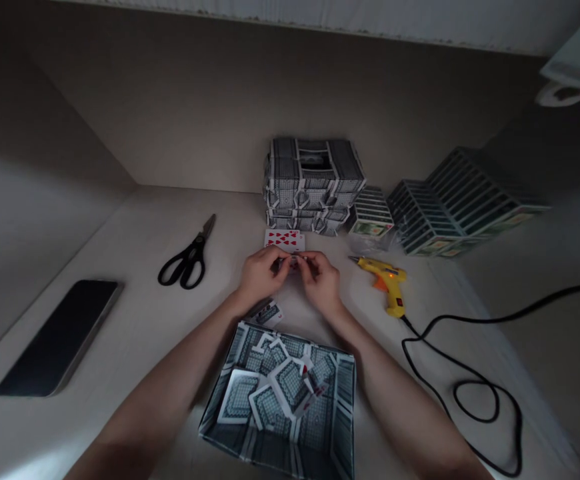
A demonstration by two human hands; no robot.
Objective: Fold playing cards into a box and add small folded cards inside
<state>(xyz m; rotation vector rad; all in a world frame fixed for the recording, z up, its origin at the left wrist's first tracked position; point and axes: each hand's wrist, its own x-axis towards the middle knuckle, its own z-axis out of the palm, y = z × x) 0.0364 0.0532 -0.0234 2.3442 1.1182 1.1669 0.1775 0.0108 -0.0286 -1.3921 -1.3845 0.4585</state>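
Observation:
My left hand (pixel 265 273) and my right hand (pixel 323 280) meet over the table, thumbs and fingertips pinched on the edge of a playing card (pixel 295 263), which the fingers mostly hide. Just beyond the fingertips lies a face-up playing card with red hearts (pixel 285 238). Near my left wrist, a loose card piece (pixel 269 313) rests on the table. Between my forearms stands an open box made of playing cards (pixel 343 407), tilted in view, with several loose and cut cards (pixel 240 397) inside.
Black-handled scissors (pixel 185 260) and a phone (pixel 63 337) lie to the left. A yellow glue gun (pixel 387 283) with an orange light lies right, its black cord (pixel 450 319) looping across the table. Behind are a block built from cards (pixel 315 183) and several card packs (pixel 430 213).

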